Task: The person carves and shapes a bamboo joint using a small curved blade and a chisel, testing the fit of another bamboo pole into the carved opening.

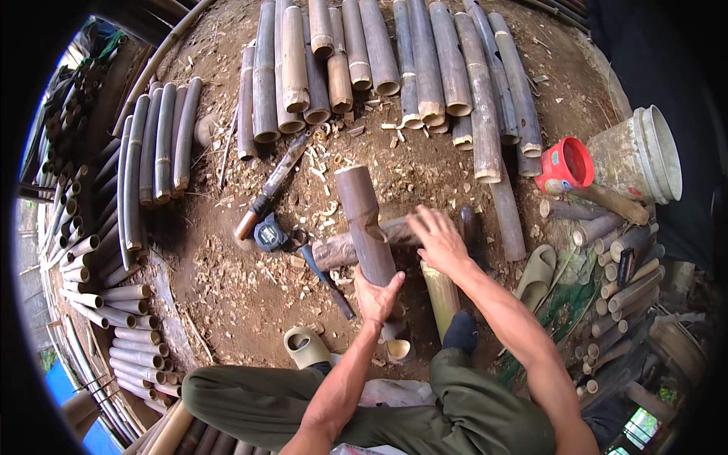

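Observation:
My left hand (377,294) is wrapped round the lower part of a dark bamboo tube (356,201), which tilts up and away from me and has a notch cut in its side. Just right of the tube, my right hand (440,236) is spread with nothing in it, over a log (337,252) lying crosswise on the ground. Below that hand a pale bamboo piece (440,296) stands near my foot. To the left lie a machete (277,178), a tape measure (269,233) and a thin blue-handled tool (322,274).
Rows of bamboo tubes (371,45) lie ahead, with more stacked at left (140,356) and right (633,284). A red tub (567,164) and a dirty white bucket (633,155) stand at right. Wood chips litter the dirt floor. Sandals (537,274) lie near my feet.

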Action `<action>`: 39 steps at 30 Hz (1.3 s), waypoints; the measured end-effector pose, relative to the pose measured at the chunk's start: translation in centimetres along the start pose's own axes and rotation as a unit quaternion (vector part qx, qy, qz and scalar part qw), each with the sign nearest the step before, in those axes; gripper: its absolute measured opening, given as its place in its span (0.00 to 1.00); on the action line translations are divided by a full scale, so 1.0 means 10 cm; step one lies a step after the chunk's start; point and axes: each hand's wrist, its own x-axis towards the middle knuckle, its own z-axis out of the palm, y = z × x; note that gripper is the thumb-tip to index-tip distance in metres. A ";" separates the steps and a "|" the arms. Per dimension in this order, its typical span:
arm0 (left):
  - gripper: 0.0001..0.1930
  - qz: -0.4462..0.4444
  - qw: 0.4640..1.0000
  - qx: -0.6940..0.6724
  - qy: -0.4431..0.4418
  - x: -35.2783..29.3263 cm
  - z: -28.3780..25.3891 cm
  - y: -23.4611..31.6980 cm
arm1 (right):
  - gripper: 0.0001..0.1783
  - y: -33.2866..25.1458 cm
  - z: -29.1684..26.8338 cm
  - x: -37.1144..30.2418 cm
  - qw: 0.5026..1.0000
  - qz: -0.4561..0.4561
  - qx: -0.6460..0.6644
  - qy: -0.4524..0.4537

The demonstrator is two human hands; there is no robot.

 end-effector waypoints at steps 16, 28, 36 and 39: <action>0.48 -0.060 0.990 -0.085 -0.090 0.37 0.04 -0.10 | 0.34 -0.34 0.67 -4.46 0.829 0.483 0.282 -0.010; 0.47 -0.034 0.990 0.120 -0.072 0.46 -0.20 0.08 | 0.30 -0.64 -0.05 -2.48 0.928 0.272 0.250 0.046; 0.30 0.106 0.855 0.486 0.146 2.00 -2.19 0.55 | 0.28 -1.01 -0.20 -0.80 0.944 0.113 0.307 0.041; 0.32 0.002 0.879 0.475 0.026 2.37 -2.45 0.33 | 0.29 -1.01 -0.12 -0.09 0.936 0.101 0.330 0.063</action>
